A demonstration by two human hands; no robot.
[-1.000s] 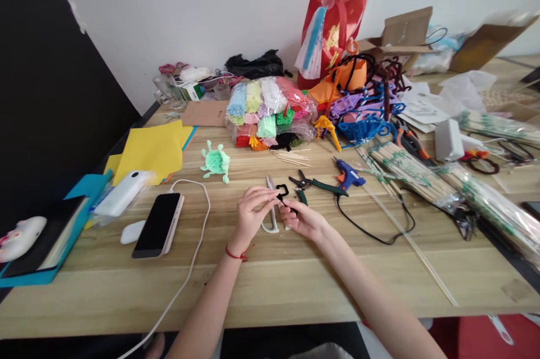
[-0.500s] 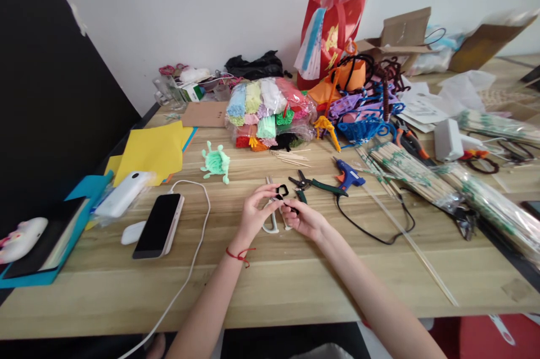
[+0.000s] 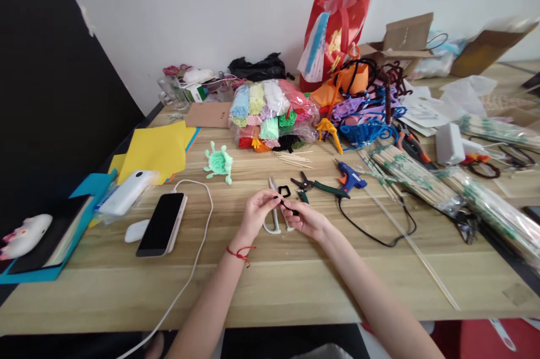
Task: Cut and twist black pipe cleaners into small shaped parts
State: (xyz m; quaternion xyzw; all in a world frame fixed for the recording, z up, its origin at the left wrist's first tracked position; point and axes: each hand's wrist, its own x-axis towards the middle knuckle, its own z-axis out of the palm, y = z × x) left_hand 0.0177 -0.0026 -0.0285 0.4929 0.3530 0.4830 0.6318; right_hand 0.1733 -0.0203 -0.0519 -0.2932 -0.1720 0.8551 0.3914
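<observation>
Between my two hands is a short black pipe cleaner (image 3: 289,205), bent and partly hidden by my fingers. My left hand (image 3: 260,207), a red cord on its wrist, pinches its left end. The fingers of my right hand (image 3: 304,219) are closed round its right part. Just above the fingertips shows a small black square loop (image 3: 284,191); whether it joins the held piece I cannot tell. White-handled scissors (image 3: 273,224) lie under the hands, partly covered. Wire strippers with green handles (image 3: 317,185) rest just beyond. A mint-green fuzzy figure (image 3: 219,162) stands to the left.
A blue glue gun (image 3: 350,176) with a black cord lies right, beside a long clear stick (image 3: 415,252). Bagged pipe cleaners (image 3: 270,108) and a red bag (image 3: 337,38) stand behind. At left are a phone (image 3: 162,224), a white cable and yellow sheets (image 3: 154,151).
My left fingers have drawn in lower and closer to my right hand, leaving the black square loop more exposed. The view has shifted slightly.
</observation>
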